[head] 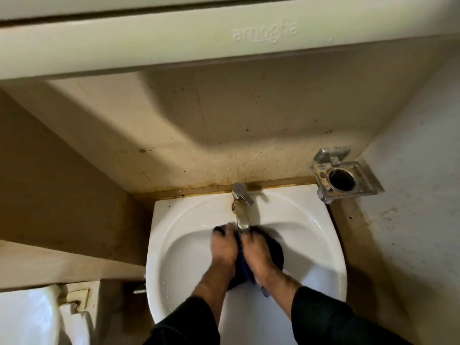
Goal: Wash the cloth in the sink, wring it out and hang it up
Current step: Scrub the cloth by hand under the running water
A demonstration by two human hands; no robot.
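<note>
Hands together at lower centre: my left hand (pixel 223 250) and right hand (pixel 258 252) clamped dark cloth (pixel 273 250) under tap (pixel 241 207) in white sink (pixel 179 220).

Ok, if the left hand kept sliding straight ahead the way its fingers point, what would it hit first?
Probably the back wall of the sink, just left of the tap spout. The left hand grips the dark cloth with fingers pointing toward the wall; depth is hard to judge, so it might brush the spout.

Glossy white sink (pixel 174 220), metal tap (pixel 241 207), dark cloth (pixel 273 250).
</note>
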